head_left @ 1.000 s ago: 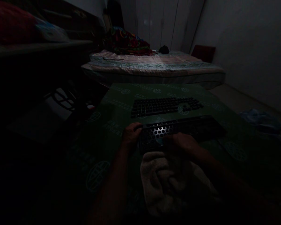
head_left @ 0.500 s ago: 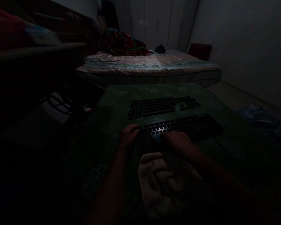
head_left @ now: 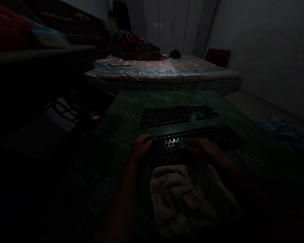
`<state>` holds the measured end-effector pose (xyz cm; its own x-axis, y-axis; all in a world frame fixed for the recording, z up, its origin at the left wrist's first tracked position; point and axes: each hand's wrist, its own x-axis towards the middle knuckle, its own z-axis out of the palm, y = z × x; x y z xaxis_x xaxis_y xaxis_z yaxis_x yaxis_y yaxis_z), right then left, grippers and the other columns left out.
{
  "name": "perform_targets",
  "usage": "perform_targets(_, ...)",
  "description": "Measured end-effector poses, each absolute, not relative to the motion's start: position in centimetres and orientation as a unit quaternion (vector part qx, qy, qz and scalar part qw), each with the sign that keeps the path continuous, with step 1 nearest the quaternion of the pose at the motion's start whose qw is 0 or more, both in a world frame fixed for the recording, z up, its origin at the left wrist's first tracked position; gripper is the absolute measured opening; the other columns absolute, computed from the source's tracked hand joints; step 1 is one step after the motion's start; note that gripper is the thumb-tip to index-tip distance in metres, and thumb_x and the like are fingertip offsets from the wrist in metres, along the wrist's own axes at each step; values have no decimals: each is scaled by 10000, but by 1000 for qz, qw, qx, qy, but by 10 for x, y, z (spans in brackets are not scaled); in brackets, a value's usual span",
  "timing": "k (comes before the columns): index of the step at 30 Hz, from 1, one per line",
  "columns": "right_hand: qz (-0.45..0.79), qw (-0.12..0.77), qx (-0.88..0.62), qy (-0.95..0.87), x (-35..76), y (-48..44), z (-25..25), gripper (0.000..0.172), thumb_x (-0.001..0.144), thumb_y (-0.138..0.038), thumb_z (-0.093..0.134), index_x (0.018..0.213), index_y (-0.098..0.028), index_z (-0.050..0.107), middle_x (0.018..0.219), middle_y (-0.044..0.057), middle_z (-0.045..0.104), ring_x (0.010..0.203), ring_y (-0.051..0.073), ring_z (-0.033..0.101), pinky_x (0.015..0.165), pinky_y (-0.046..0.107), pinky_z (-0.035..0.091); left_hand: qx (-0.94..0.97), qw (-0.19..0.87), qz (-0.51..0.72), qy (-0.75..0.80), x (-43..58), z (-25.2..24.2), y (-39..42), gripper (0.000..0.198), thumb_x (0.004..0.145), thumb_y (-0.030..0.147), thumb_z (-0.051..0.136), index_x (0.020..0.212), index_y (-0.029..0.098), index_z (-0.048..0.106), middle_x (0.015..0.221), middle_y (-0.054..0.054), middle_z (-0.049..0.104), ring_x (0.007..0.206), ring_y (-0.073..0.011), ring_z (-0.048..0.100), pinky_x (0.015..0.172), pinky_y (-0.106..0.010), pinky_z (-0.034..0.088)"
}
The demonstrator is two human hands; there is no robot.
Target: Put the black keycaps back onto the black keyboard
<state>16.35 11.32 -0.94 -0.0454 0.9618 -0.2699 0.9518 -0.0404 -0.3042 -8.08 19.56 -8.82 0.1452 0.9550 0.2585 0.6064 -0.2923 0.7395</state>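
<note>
Fingers of left hand (head_left: 141,146) seemingly grip keyboard frame (head_left: 195,141).

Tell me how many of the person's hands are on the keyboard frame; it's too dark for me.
2. The left hand grips the keyboard frame at its left end; the right hand rests on its middle.

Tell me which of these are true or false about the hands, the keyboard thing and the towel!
1. The left hand grips the left end of the keyboard frame. True.
2. The right hand rests on the bed. False: it is on the frame.
3. A towel lies nearer the person than the frame. True.
4. The loose keycaps are piled on the towel. False: they lie in rows on the green mat, beyond the frame.
</note>
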Motion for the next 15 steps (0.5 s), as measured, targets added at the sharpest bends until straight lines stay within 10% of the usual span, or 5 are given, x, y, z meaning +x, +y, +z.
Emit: perform_targets(15, 144, -93, -640, -749, 146, 122, -12, 330, 850, -345, 345, 1050, -267, 596, 940, 76, 673, 825, 217, 633, 619, 273, 417, 745, 210, 331, 540, -76, -92, 195, 315, 726, 336, 519, 980, 178, 616, 1085, -74, 611, 999, -209, 567, 910, -352, 446)
